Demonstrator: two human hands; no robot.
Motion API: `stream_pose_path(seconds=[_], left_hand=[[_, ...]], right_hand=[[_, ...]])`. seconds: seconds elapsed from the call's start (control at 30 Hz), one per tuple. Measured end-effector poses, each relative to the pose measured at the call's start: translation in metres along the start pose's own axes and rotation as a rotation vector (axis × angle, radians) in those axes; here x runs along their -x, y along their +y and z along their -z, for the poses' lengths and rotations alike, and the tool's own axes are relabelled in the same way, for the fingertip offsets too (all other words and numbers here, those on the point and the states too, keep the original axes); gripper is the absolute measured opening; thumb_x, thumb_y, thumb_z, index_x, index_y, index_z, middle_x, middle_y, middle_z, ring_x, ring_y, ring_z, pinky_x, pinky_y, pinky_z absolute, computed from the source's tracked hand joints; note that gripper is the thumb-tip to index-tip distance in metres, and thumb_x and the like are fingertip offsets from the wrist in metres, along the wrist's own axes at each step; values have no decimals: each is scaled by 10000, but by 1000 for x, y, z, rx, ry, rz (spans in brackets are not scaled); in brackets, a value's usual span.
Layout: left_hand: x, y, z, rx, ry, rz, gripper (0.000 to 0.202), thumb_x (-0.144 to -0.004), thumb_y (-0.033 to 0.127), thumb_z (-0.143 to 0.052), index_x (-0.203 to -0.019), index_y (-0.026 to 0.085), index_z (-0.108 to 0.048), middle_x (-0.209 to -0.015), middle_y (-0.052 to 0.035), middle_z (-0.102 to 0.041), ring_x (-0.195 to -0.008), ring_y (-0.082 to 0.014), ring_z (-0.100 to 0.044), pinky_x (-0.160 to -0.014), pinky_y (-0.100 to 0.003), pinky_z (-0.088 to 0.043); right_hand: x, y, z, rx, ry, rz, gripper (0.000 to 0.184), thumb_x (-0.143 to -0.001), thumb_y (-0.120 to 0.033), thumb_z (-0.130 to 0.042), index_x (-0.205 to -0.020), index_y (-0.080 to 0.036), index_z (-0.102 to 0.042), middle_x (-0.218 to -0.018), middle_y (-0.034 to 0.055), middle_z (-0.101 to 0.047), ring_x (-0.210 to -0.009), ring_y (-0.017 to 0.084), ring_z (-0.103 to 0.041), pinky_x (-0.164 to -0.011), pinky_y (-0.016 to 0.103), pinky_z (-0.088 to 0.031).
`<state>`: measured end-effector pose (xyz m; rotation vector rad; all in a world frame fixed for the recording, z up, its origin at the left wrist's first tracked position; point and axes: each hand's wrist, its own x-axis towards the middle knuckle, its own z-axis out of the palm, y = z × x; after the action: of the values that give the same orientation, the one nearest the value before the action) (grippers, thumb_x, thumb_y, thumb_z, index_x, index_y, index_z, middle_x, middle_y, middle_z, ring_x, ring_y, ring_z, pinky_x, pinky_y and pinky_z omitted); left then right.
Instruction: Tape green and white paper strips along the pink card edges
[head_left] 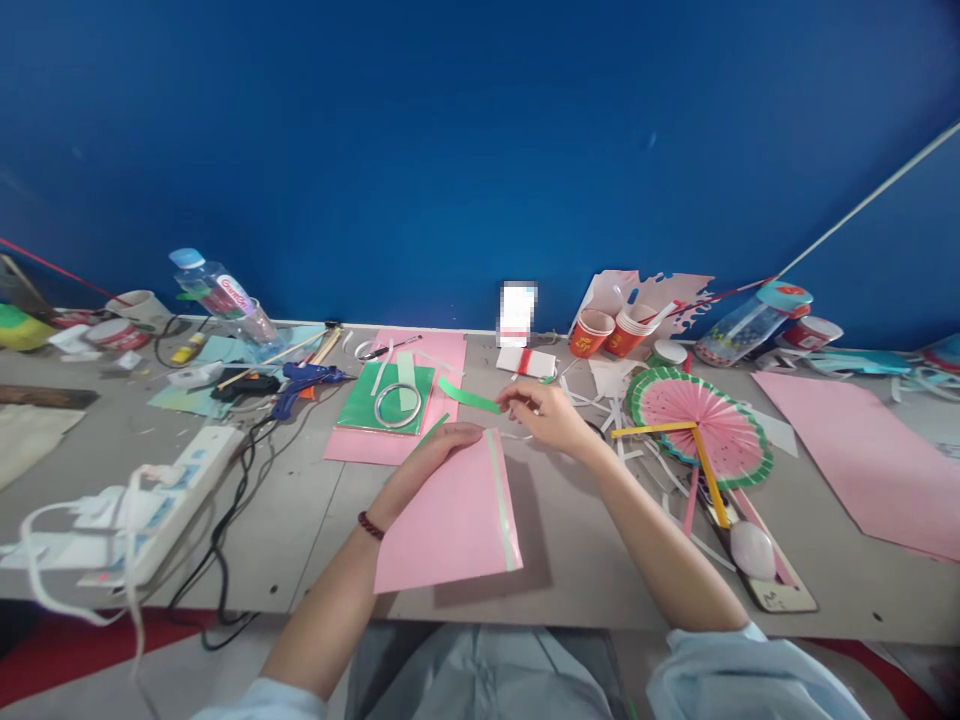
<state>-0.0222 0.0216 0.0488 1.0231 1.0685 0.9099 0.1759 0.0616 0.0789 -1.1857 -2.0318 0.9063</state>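
My left hand (427,462) lies with its fingers curled over the top left edge of a pink sheet of paper (457,525) in front of me. A pale green strip (504,500) runs along that sheet's right side. My right hand (544,412) hovers just beyond the sheet's top right corner and pinches the end of a loose green paper strip (469,396) that sticks out to the left. Behind the hands lies a green sheet (384,398) with a tape ring (397,404) on it, on top of another pink sheet (431,352).
A watermelon paper fan (701,410) with yellow sticks lies to the right, beside white paper scraps and a large pink sheet (862,455). Red paper cups (611,332) stand at the back. A blue glue gun (304,382), a plastic bottle (225,297) and a power strip (161,500) with cables lie left.
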Motion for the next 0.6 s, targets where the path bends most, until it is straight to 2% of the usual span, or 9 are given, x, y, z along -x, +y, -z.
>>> stream_pose_path(seconds=[0.03,0.07,0.13,0.23,0.37,0.5,0.6], left_hand=[[-5,-3,1,20,-82,83,167,-677,345,-705,-752,198,-727,-695,-17,-667,-620,-168,-590,-634,-306,-432],[-10,-7,2,37,-109,114,158,-663,337,-713,-739,199,-723,-662,-6,-658,-599,-158,-578,-635,-301,-424],[-17,-14,3,16,-138,117,156,-638,328,-729,-720,196,-721,-628,4,-649,-576,-144,-563,-635,-294,-411],[-22,-24,6,-100,-174,83,176,-665,353,-712,-730,190,-731,-670,-7,-670,-621,-155,-580,-637,-284,-407],[-21,-27,6,-255,-113,13,202,-710,375,-668,-753,188,-730,-740,-18,-689,-720,-177,-604,-668,-275,-415],[-21,-25,4,-293,-123,-57,200,-738,352,-632,-783,174,-712,-783,-20,-691,-730,-154,-603,-672,-248,-423],[-24,-27,5,-432,12,-172,204,-772,323,-572,-814,162,-689,-720,-11,-648,-640,-129,-563,-593,-229,-409]], right_hand=[[-1,1,-1,-55,-66,-31,218,-821,-165,-467,-936,-198,-648,-832,24,-687,-714,137,-620,-642,253,-473],[-1,3,-3,-96,-137,-49,196,-826,-211,-499,-954,-198,-646,-820,22,-681,-702,134,-614,-634,251,-474],[-2,7,-5,-146,-276,-48,204,-807,-264,-561,-980,-195,-644,-796,15,-667,-700,133,-605,-632,248,-473],[-2,11,-7,-153,-394,-43,216,-770,-225,-585,-971,-182,-649,-777,7,-650,-696,127,-586,-620,235,-459],[-1,13,-2,-133,-445,-70,232,-745,-149,-542,-950,-177,-648,-750,-3,-633,-675,118,-560,-607,224,-439],[2,15,4,-133,-485,-74,243,-736,-147,-531,-949,-189,-639,-774,-2,-638,-682,120,-560,-622,231,-445],[8,24,8,-121,-430,-102,215,-729,-176,-548,-922,-188,-642,-807,9,-646,-720,134,-582,-663,247,-458]])
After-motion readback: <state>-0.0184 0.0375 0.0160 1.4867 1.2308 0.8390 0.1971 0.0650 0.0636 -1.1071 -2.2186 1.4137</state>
